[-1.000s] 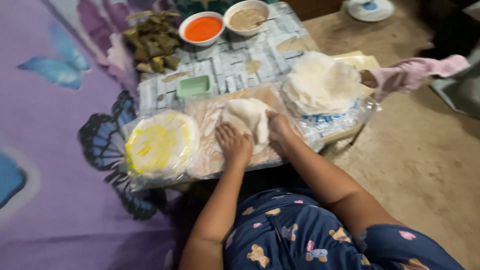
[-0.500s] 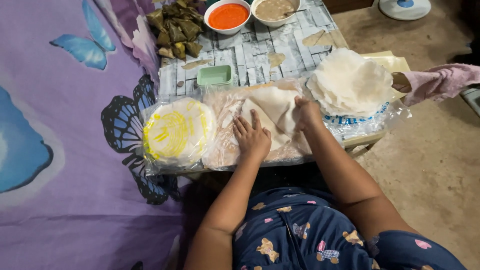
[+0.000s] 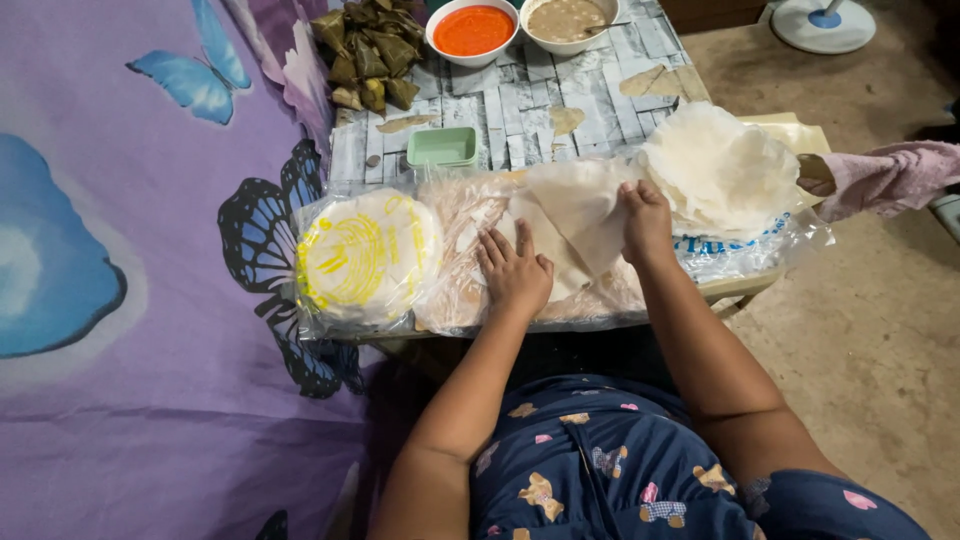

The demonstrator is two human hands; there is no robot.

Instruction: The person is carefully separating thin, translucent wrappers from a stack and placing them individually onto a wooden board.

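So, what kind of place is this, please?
Probably a home floor used for food preparation: a low table beside a butterfly bedsheet, with wrappers, sauce bowls and leaf parcels on the table.

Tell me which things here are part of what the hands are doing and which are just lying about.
In use:
left hand
right hand
thin white sheet
stack of white sheets

Lying about:
yellow-printed packet
green dish
red sauce bowl
brown sauce bowl
leaf parcels

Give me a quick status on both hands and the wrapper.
Left hand flat on thin white wrapper sheet. Right hand lifting its far edge. Wrapper stack at right; nothing blocking.
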